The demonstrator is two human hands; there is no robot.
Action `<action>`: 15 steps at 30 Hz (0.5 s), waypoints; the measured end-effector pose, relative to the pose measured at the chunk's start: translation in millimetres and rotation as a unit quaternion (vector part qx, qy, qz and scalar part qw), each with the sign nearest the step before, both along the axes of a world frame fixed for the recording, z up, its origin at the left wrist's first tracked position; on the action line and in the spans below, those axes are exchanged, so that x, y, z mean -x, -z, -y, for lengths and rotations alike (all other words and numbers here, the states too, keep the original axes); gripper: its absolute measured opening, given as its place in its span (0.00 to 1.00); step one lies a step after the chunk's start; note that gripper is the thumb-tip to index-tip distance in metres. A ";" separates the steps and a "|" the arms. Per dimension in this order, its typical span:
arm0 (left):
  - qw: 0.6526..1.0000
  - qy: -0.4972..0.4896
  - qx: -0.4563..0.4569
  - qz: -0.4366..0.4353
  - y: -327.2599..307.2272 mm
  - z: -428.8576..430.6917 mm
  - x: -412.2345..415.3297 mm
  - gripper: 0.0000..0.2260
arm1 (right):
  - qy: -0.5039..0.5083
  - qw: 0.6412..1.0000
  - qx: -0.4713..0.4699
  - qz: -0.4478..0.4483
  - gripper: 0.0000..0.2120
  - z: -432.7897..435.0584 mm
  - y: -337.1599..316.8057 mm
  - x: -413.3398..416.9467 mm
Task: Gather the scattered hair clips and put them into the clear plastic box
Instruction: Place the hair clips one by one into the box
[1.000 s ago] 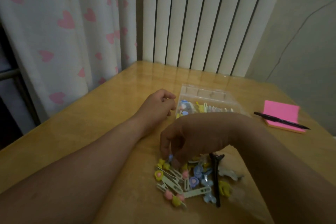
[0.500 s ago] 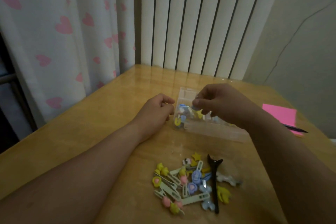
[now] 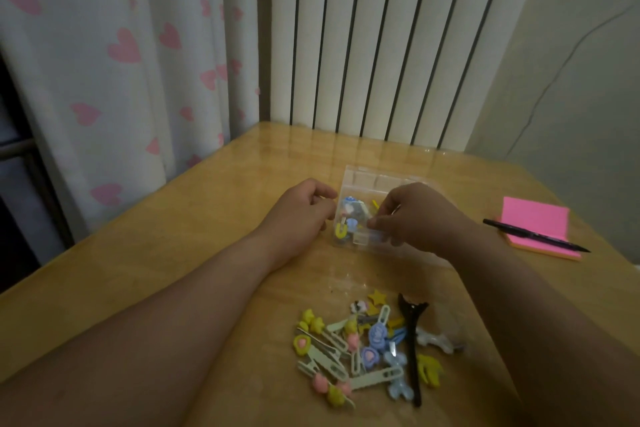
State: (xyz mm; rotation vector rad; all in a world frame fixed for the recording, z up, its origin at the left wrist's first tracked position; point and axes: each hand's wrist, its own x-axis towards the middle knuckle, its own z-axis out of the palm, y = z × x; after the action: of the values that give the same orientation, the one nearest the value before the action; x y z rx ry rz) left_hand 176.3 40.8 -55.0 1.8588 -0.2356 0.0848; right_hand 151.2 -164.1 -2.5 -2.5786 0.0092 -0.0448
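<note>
Right hand (image 3: pixel 412 215) over the clear plastic box (image 3: pixel 367 177), fingertips pinched — their hold unclear, left hand (image 3: pixel 301 211) curled at its wall — grip hidden, glossy pastel hair clips (image 3: pixel 360 354) heaped nearby

Glossy wooden table (image 3: pixel 180 253); clear plastic box (image 3: pixel 367 177); plastic hair clips (image 3: pixel 367 354).

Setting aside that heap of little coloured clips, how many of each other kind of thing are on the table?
Clear box: 1
Pink note pad: 1
Black pen: 1
Long black clip: 1
Total: 4
</note>
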 end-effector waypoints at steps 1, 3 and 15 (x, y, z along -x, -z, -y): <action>1.000 0.000 0.001 0.000 -0.1 0.3 -0.1 0.09 | 0.003 1.000 0.006 0.003 0.11 -0.1 0.9 0.3; 1.000 -0.001 0.001 -0.001 0.0 0.4 -0.4 0.08 | 0.004 1.000 0.010 0.012 0.13 0.1 2.0 1.1; 1.000 0.003 -0.004 0.001 -0.7 -0.1 0.2 0.08 | -0.006 0.998 -0.030 0.052 0.08 -1.7 -3.6 2.5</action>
State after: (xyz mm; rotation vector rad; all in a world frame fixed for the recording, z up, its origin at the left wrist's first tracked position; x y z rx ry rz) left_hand 176.1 40.9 -54.3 1.8654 -0.2424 0.0816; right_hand 148.7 -162.4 1.1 -2.5134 -0.0424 -0.1730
